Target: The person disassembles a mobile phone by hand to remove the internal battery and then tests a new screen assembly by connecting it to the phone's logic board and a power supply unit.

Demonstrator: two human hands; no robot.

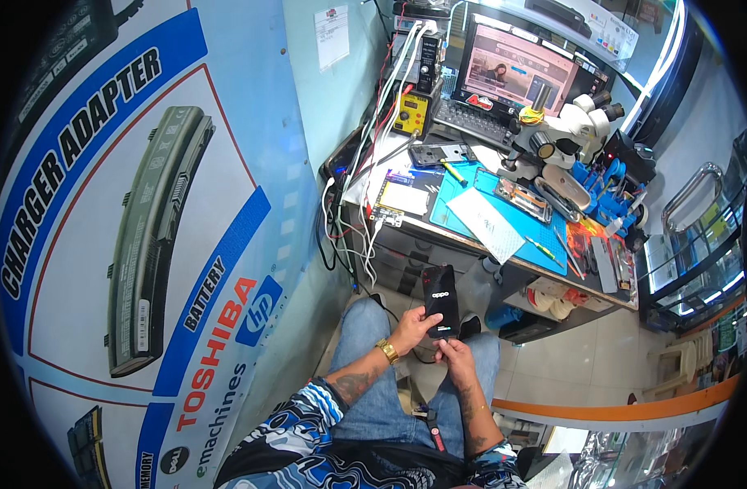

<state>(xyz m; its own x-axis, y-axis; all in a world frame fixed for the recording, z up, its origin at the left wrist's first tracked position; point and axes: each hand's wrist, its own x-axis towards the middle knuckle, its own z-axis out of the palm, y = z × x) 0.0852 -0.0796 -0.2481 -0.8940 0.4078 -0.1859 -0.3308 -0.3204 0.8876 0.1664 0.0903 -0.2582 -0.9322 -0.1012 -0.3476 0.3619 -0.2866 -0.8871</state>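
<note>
Phone [440,303], black and thin, is in the person's hands, over the gap between the knees and in front of the desk [583,286]. Its dark screen has a white maker's name in the middle, a tiny red mark near the top and a small green mark near the bottom. The left hand [411,332] holds the phone by its lower left side, with the thumb pressed on the front. Its other fingers are mostly hidden. The right hand [457,357] is at the bottom end of the phone, with thumb and finger close together in a pinch. I cannot tell what is between them. A gold watch [387,351] is on the left wrist.

On the desk is a blue mat [553,230]. A white paper [485,226] with dark handwriting lies on it, near an opened phone [524,200]. Behind are a yellow box [411,112] with a knob, a keyboard [471,121], a white microscope [585,122] and a computer screen [516,73] showing a page with a picture of a person.

To the left, a big poster [80,306] shows a long battery picture [157,244]. It has fat white words on blue bands and computer makers' names, one in big red letters. A paper note [332,38] with small print is on the wall above.
</note>
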